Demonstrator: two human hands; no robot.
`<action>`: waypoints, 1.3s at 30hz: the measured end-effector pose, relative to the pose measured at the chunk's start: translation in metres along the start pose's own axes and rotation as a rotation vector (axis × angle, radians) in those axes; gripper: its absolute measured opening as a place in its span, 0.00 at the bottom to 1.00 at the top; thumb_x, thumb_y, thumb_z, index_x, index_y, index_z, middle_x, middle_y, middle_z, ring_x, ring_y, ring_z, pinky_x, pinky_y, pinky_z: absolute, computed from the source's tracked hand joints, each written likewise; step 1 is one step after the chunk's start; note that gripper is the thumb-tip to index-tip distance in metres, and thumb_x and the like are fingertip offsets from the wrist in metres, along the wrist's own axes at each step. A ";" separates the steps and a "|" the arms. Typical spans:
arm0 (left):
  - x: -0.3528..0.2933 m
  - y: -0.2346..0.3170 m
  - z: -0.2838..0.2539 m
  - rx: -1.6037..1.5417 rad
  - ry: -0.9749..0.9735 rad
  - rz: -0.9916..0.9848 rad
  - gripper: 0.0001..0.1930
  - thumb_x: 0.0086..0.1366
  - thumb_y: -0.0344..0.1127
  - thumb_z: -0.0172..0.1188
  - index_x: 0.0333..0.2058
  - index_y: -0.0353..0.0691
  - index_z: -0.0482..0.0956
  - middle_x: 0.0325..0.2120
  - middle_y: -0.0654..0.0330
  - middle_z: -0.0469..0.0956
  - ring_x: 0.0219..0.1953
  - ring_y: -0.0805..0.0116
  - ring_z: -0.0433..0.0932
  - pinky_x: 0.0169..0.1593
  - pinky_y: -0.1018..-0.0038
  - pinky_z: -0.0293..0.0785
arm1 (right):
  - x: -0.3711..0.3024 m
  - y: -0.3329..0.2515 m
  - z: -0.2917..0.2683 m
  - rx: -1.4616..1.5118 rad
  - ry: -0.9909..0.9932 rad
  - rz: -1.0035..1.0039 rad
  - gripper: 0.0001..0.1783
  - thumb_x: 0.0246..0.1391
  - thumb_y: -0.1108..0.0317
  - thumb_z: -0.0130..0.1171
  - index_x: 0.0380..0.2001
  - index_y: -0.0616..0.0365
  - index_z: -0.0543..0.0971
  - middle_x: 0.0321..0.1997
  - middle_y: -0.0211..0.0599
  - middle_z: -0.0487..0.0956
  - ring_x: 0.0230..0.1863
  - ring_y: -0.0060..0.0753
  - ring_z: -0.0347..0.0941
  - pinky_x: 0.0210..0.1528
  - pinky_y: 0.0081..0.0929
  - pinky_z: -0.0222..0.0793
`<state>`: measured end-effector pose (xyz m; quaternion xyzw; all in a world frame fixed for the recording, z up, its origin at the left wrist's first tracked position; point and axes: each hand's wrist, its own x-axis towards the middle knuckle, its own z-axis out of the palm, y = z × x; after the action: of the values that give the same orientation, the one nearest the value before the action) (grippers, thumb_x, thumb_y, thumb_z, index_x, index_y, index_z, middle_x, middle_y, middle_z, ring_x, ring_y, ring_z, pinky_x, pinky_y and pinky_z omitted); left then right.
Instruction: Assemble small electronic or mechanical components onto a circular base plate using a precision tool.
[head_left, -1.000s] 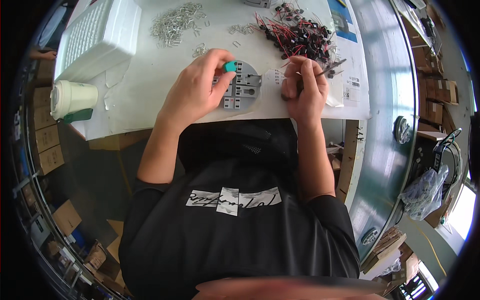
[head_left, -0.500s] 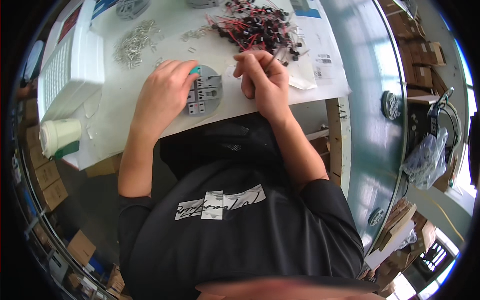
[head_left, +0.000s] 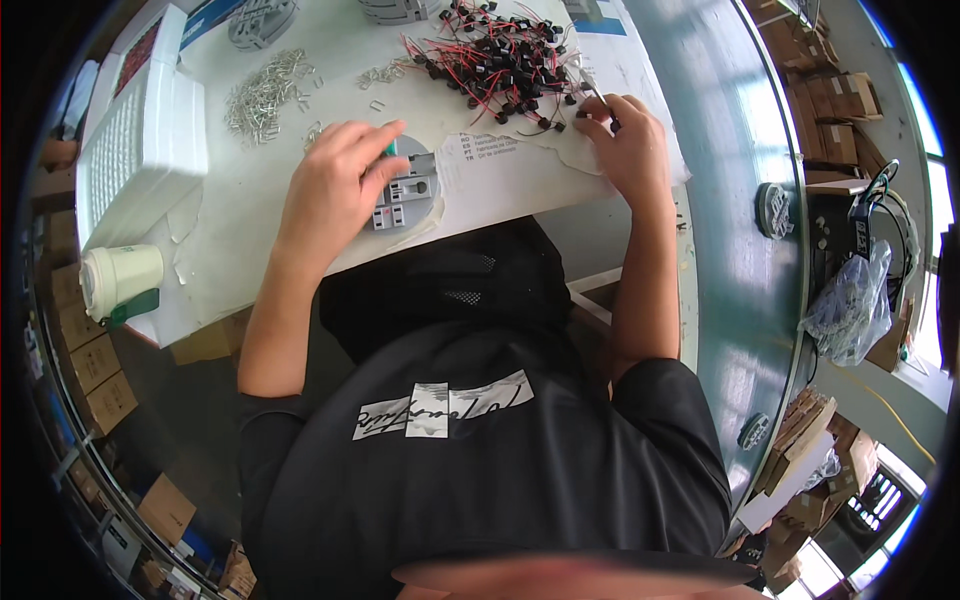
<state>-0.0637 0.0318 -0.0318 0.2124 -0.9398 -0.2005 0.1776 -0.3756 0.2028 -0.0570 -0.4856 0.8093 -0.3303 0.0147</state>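
A round grey fixture (head_left: 425, 205) with raised rectangular blocks lies near the front edge of the table. My left hand (head_left: 340, 190) rests over its left side, thumb and fingers closed on a small teal piece (head_left: 391, 148). Most of that piece is hidden by the fingers. To the right, my right hand (head_left: 635, 150) grips a slim metal tool (head_left: 598, 92) that looks like tweezers, pointing away from me. Its fingertips are at the right edge of a heap of small black parts with red wires (head_left: 500, 65). Whether they pinch one of the parts, I cannot tell.
Loose U-shaped metal pieces (head_left: 265, 95) lie at the far left, with a smaller group (head_left: 382, 75) beside the wire heap. A white foam box (head_left: 145, 150) and a lidded cup (head_left: 125, 275) stand left. More grey fixtures (head_left: 262, 22) sit at the back.
My right hand has moved right with the slim tool, from beside the fixture to the edge of the wire heap. My left hand stays almost in place on the teal piece.
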 end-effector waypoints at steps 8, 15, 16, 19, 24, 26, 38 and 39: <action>-0.021 0.023 0.042 0.178 0.227 -0.080 0.59 0.55 0.70 0.72 0.74 0.35 0.60 0.62 0.47 0.67 0.60 0.43 0.67 0.67 0.48 0.64 | -0.009 -0.039 -0.024 1.313 0.049 0.375 0.14 0.72 0.61 0.61 0.49 0.61 0.84 0.37 0.27 0.81 0.23 0.16 0.63 0.26 0.21 0.62; -0.014 0.037 0.009 0.251 0.297 -0.048 0.52 0.62 0.69 0.68 0.70 0.31 0.66 0.62 0.46 0.70 0.63 0.50 0.70 0.67 0.53 0.66 | -0.024 -0.107 0.010 1.804 -0.354 0.311 0.14 0.76 0.65 0.54 0.56 0.61 0.79 0.40 0.30 0.79 0.21 0.15 0.57 0.23 0.19 0.56; -0.014 0.038 -0.004 -0.218 0.256 -0.111 0.46 0.65 0.65 0.67 0.67 0.31 0.69 0.58 0.48 0.73 0.60 0.55 0.73 0.64 0.58 0.70 | -0.027 -0.109 0.017 1.798 -0.413 0.248 0.14 0.76 0.65 0.55 0.56 0.62 0.79 0.42 0.31 0.79 0.21 0.15 0.57 0.23 0.19 0.57; -0.018 0.043 -0.027 -1.159 0.180 -0.231 0.34 0.72 0.56 0.66 0.61 0.29 0.76 0.50 0.52 0.81 0.53 0.65 0.79 0.59 0.66 0.76 | -0.029 -0.121 0.032 1.759 -0.501 0.135 0.14 0.75 0.66 0.56 0.56 0.63 0.80 0.44 0.32 0.79 0.22 0.15 0.60 0.23 0.18 0.59; -0.017 0.047 -0.027 -1.292 0.049 -0.224 0.19 0.76 0.40 0.64 0.52 0.27 0.82 0.37 0.58 0.86 0.40 0.73 0.84 0.49 0.75 0.81 | -0.033 -0.136 0.041 1.547 -0.484 -0.003 0.13 0.70 0.71 0.62 0.55 0.65 0.81 0.45 0.35 0.79 0.26 0.15 0.67 0.26 0.17 0.63; -0.020 0.047 -0.020 -1.164 0.156 -0.206 0.15 0.75 0.35 0.65 0.49 0.27 0.83 0.35 0.60 0.86 0.37 0.75 0.85 0.43 0.80 0.81 | -0.035 -0.139 0.041 1.471 -0.461 -0.017 0.13 0.69 0.73 0.63 0.54 0.65 0.81 0.46 0.35 0.79 0.27 0.15 0.69 0.26 0.16 0.64; -0.015 0.024 -0.025 -1.510 -0.027 -0.332 0.10 0.69 0.32 0.70 0.41 0.30 0.86 0.31 0.63 0.84 0.32 0.78 0.81 0.40 0.81 0.79 | -0.029 -0.153 0.029 0.794 -0.148 -0.384 0.14 0.56 0.83 0.69 0.46 0.63 0.85 0.47 0.38 0.80 0.32 0.22 0.75 0.30 0.17 0.70; -0.014 0.021 -0.026 -1.513 -0.029 -0.334 0.10 0.69 0.32 0.70 0.41 0.30 0.86 0.31 0.63 0.84 0.32 0.78 0.81 0.40 0.81 0.79 | -0.026 -0.153 0.027 0.729 -0.139 -0.450 0.15 0.54 0.83 0.69 0.46 0.62 0.85 0.47 0.39 0.80 0.33 0.24 0.76 0.30 0.19 0.70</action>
<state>-0.0476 0.0484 -0.0040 0.1698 -0.5049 -0.8146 0.2294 -0.2334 0.1617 -0.0019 -0.6343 0.5107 -0.5558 0.1674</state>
